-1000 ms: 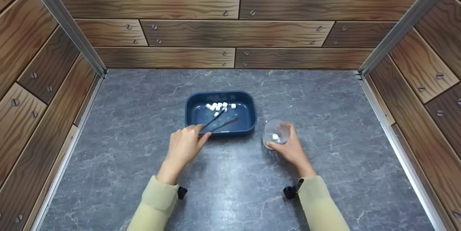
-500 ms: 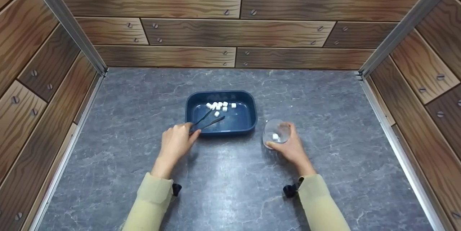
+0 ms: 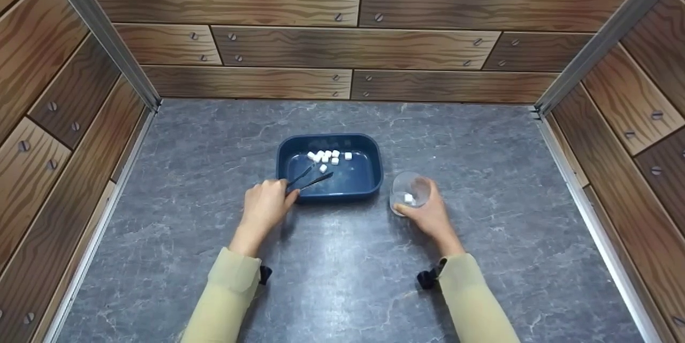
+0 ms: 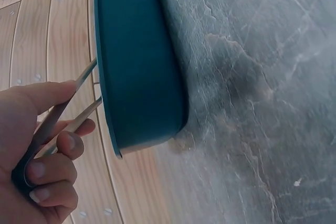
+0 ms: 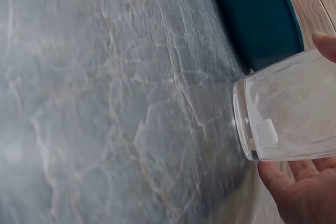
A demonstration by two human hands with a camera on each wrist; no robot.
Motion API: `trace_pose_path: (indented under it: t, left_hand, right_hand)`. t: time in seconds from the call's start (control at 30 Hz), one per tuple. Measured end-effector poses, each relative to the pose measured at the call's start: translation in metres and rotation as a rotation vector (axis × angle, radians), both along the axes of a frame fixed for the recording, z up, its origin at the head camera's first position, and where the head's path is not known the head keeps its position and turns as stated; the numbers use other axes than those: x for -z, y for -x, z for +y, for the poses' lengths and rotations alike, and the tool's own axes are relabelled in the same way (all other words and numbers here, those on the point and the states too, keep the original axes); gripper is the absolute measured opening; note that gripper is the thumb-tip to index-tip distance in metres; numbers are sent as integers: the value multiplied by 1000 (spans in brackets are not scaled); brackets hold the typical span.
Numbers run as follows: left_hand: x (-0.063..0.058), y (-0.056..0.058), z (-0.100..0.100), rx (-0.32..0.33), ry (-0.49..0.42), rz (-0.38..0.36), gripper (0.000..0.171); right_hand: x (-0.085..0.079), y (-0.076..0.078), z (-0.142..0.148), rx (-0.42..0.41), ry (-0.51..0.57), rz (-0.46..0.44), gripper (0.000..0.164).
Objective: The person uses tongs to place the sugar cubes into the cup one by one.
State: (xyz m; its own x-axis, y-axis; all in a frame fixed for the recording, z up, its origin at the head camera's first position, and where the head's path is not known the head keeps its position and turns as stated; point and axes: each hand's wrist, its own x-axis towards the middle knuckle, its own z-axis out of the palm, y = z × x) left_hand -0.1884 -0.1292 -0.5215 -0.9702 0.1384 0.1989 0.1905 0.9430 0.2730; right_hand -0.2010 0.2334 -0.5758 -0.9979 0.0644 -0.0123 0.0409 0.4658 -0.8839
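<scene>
My left hand [image 3: 263, 206] grips a pair of dark tongs [image 3: 316, 180] at the near-left rim of a blue tray [image 3: 353, 191]. The two tong arms are spread apart and reach over the tray with nothing between their tips. In the left wrist view, the thumb and curled fingers hold the tongs [image 4: 50, 124] beside the tray wall [image 4: 139, 66]. Several small white cubes [image 3: 325, 159] lie in the tray, mostly bunched toward its far side. Right of the tray, my right hand [image 3: 432, 217] holds a clear cup [image 3: 401, 185] round its side. One white cube [image 5: 268, 132] is inside the cup.
The grey marbled tabletop [image 3: 342, 257] surrounds the tray and cup. Wood-patterned panels [image 3: 342, 46] wall the back and both sides, with metal posts [image 3: 599, 38] at the corners. A black wrist device [image 3: 427, 279] shows below the right hand.
My left hand has moved left, drawing the tong tips back from the white cubes while they stay spread. In the last half second the cup has shifted slightly away from the body.
</scene>
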Motion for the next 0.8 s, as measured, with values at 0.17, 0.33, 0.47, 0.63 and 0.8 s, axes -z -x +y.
trace_pose_path:
  t: [0.17, 0.33, 0.47, 0.63, 0.8]
  left_hand:
    - [2, 5, 5, 16, 25, 30, 30]
    - [3, 11, 8, -2, 57, 32, 29]
    - [4, 15, 10, -12, 76, 33, 28]
    - [7, 17, 11, -15, 93, 45, 26]
    - [8, 19, 13, -15, 107, 61, 26]
  right_hand:
    - [1, 1, -2, 17, -1, 20, 92]
    - [3, 1, -5, 37, 8, 39, 91]
    - [4, 1, -7, 52, 21, 48, 90]
    - [5, 2, -9, 59, 32, 64, 89]
    - [5, 1, -9, 65, 33, 67, 90]
